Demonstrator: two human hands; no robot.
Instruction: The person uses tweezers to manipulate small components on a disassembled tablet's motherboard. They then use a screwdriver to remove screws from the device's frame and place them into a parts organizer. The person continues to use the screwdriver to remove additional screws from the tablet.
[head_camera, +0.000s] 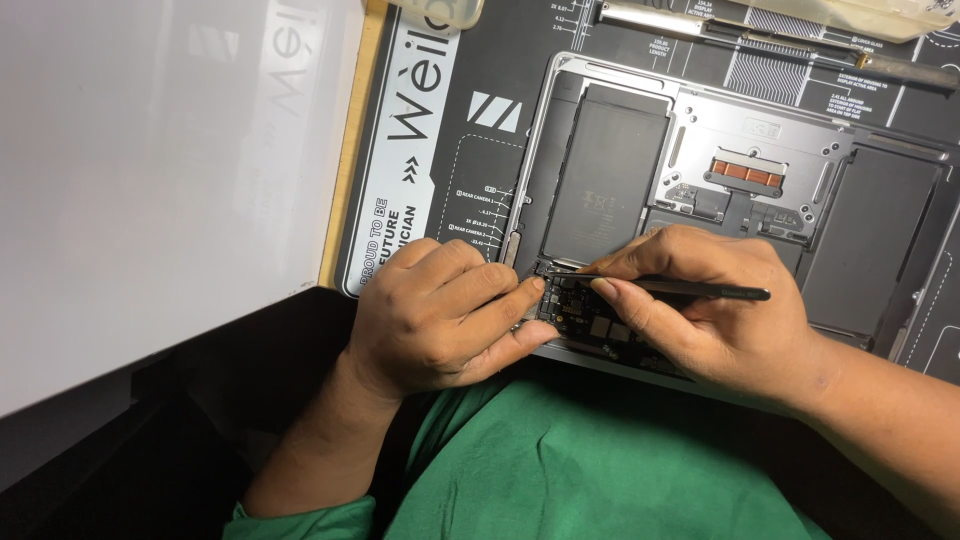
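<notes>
At the far left a white board (150, 170) lies flat and takes up much of the view, its pale surface catching faint reflections. A thin wooden edge (348, 150) runs along its right side. Next to that lies a dark work mat (470, 150) printed with white diagrams and lettering.

The left hand (440, 315) rests at the near left corner of an opened laptop (740, 190). Its fingers are curled loosely, and the tips of the forefinger and thumb press against the edge of the small dark circuit board (585, 318) at the laptop's near edge. It holds no tool; it only steadies the spot.

The laptop lies on the mat with its bottom cover off. Its silver metal frame surrounds flat black battery cells (605, 185) on the left and right. Between them sits a silver metal plate (760, 150) with a small copper-coloured strip (745, 172) in its middle. The circuit board shows small chips and grey squares.

The right hand (720, 315) comes in from the right, closed around thin dark tweezers (690, 288). It pinches them between thumb and fingers. The tweezers lie nearly level, and their tip reaches the circuit board just beside the left forefinger.

At the top right a clear plastic tray (860, 15) and a slim metal bar (650, 15) lie on the mat. A green sleeve (600, 470) fills the bottom of the view.
</notes>
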